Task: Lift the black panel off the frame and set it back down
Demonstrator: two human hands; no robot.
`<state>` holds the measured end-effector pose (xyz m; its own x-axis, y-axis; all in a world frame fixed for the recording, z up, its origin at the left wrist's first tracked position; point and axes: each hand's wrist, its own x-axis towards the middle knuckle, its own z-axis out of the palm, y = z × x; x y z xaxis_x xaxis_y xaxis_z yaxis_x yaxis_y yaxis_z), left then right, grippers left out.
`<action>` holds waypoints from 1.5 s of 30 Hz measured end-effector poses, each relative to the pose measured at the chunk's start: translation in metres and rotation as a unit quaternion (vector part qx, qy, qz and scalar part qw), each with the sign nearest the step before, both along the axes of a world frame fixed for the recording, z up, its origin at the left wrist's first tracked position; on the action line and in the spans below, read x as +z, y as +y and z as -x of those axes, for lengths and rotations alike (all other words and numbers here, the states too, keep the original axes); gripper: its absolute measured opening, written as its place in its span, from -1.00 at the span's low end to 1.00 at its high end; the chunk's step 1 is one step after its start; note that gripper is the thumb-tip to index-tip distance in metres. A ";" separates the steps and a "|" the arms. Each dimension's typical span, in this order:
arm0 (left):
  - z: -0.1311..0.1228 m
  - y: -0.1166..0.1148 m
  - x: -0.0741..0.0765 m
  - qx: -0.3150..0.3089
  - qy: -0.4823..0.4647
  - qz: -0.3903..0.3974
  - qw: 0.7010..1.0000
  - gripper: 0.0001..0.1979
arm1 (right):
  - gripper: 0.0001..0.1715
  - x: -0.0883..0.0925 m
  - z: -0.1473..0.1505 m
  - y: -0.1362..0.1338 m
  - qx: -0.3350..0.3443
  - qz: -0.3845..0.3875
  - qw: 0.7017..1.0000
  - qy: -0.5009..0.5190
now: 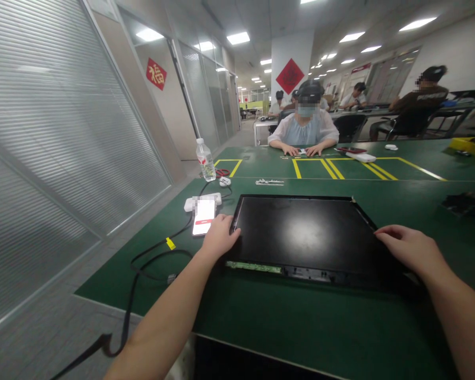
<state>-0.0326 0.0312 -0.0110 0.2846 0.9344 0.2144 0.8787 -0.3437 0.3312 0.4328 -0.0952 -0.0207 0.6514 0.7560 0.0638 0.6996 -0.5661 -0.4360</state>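
A black flat display panel (pixel 301 227) lies face up on the green table, a bright glare on its screen. Along its near edge, a green circuit board strip (pixel 253 267) is exposed at the left. My left hand (pixel 220 235) grips the panel's left side, thumb over the frame. On the opposite side, my right hand (pixel 409 247) is closed at the right edge, thumb and fingers pinched there. The fingertips beneath the panel are hidden on both sides.
A lit phone (pixel 203 215) leans by a white power strip (pixel 189 205), near a black cable (pixel 132 285). Beyond are a water bottle (pixel 206 162), red-handled scissors (pixel 222 172) and thin white strips (pixel 269 182). A person (pixel 305 124) sits opposite, hands on the table.
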 end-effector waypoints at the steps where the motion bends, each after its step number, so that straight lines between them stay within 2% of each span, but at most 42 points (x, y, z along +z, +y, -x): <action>1: -0.001 0.000 -0.001 0.009 0.022 0.017 1.000 -0.60 | -0.63 0.003 0.001 -0.001 -0.005 -0.001 1.000 0.005; 4: -0.002 0.001 -0.004 0.016 0.073 0.045 0.996 -0.61 | -0.61 0.009 0.003 -0.003 -0.020 -0.004 1.000 0.017; 7: -0.002 0.003 -0.006 0.007 0.091 0.048 0.995 -0.64 | -0.53 0.009 0.001 -0.002 -0.031 0.005 0.999 0.016; 11: 0.000 0.006 -0.005 0.004 0.093 0.053 0.994 -0.66 | -0.41 -0.005 -0.009 0.002 -0.003 -0.010 0.999 -0.050; 17: -0.004 0.006 -0.004 0.028 0.118 0.045 0.992 -0.72 | -0.46 -0.022 -0.013 0.008 0.016 0.018 1.000 0.006; 21: -0.004 0.008 -0.007 0.025 0.121 0.030 0.992 -0.74 | -0.49 -0.028 -0.012 0.010 0.028 0.009 1.000 0.001; 25: -0.001 0.013 -0.008 0.031 0.048 0.042 0.998 -0.77 | -0.49 -0.034 -0.013 0.011 0.034 0.006 0.999 -0.021; 29: 0.001 0.013 -0.003 0.057 -0.114 0.095 0.987 -0.81 | -0.44 -0.037 -0.011 0.012 0.027 0.016 0.999 -0.031; 32: 0.000 0.010 0.001 0.109 -0.246 0.126 0.955 -0.90 | -0.46 -0.037 -0.012 0.012 0.020 0.010 0.999 -0.026; 35: 0.000 0.010 0.002 0.141 -0.367 0.162 0.905 -0.95 | -0.48 -0.041 -0.015 0.012 0.023 0.002 0.999 -0.024; 39: 0.001 0.015 -0.001 0.137 -0.489 0.211 0.835 -0.78 | -0.51 -0.049 -0.021 0.013 0.026 -0.024 0.999 -0.040; 45: -0.003 0.019 -0.002 0.145 -0.598 0.311 0.724 -0.58 | -0.48 -0.057 -0.028 0.016 0.039 -0.019 0.998 -0.044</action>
